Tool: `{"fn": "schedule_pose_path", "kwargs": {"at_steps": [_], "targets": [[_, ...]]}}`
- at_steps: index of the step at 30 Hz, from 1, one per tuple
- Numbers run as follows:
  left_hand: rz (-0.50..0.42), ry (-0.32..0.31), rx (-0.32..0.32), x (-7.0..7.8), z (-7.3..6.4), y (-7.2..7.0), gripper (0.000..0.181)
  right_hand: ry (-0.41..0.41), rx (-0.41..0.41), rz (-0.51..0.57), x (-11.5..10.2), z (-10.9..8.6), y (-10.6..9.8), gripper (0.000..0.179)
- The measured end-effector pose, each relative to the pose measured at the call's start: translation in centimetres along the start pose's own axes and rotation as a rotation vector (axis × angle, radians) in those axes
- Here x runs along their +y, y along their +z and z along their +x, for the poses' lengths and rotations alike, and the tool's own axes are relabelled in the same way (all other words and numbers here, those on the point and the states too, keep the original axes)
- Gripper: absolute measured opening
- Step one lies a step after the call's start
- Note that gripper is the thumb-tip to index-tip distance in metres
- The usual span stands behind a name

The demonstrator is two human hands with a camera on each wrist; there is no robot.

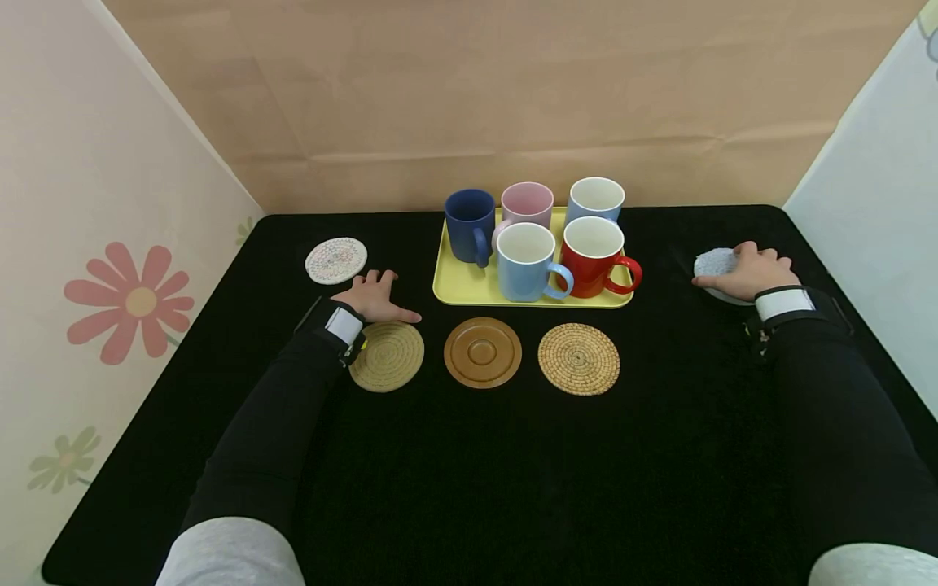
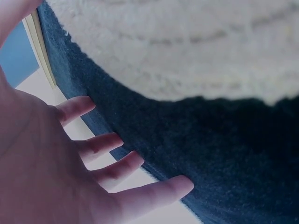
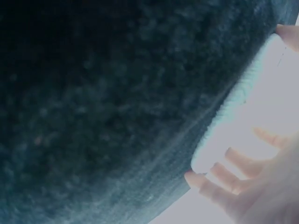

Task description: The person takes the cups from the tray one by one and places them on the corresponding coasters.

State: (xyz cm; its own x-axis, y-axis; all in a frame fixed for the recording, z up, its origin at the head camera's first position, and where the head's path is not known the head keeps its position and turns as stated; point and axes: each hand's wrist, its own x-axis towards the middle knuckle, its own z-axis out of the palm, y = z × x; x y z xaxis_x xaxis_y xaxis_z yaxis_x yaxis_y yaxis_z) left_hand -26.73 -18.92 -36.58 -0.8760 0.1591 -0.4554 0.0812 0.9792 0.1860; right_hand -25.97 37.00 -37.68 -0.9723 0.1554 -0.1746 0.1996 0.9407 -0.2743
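My right hand (image 1: 751, 273) spans a round pale blue-white coaster (image 1: 715, 262) at the right of the table, thumb at one edge and fingers at the other. In the right wrist view that coaster (image 3: 233, 105) shows edge-on, between the thumb and fingertips. My left hand (image 1: 375, 299) is spread over the black cloth, holding nothing. It lies just beyond a woven beige coaster (image 1: 387, 358), which fills the top of the left wrist view. A white speckled coaster (image 1: 336, 260) lies to its upper left.
A yellow tray (image 1: 469, 286) at the back holds several mugs: dark blue (image 1: 469, 220), pink (image 1: 529, 203), red (image 1: 586, 273), and two light blue. In front of it lie a brown saucer-like coaster (image 1: 483, 352) and a woven straw coaster (image 1: 579, 359). Paper-covered walls enclose the table.
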Motion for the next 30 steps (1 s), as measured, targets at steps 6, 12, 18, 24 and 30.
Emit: {"fn": "schedule_pose_path", "kwargs": {"at_steps": [6,12,18,24,30], "targets": [[-0.001,0.006,-0.007,0.1,-0.3,-0.1,0.095,0.011,-0.022,0.002,-0.1,0.1,-0.2,0.095],[0.0,0.009,-0.011,0.2,-0.4,-0.2,0.095,0.009,-0.026,0.001,-0.1,-0.2,-0.4,0.096],[-0.001,0.012,0.001,0.5,-0.6,-0.3,0.094,-0.018,-0.047,0.004,0.3,-0.5,-0.6,0.098],[-0.004,0.019,0.002,0.7,-0.8,-0.5,0.094,-0.043,-0.067,0.004,0.8,-0.7,-0.3,0.1],[-0.006,0.009,-0.002,0.6,-1.0,-0.3,0.095,-0.11,-0.088,0.003,0.4,-1.0,-0.1,0.099]]}}
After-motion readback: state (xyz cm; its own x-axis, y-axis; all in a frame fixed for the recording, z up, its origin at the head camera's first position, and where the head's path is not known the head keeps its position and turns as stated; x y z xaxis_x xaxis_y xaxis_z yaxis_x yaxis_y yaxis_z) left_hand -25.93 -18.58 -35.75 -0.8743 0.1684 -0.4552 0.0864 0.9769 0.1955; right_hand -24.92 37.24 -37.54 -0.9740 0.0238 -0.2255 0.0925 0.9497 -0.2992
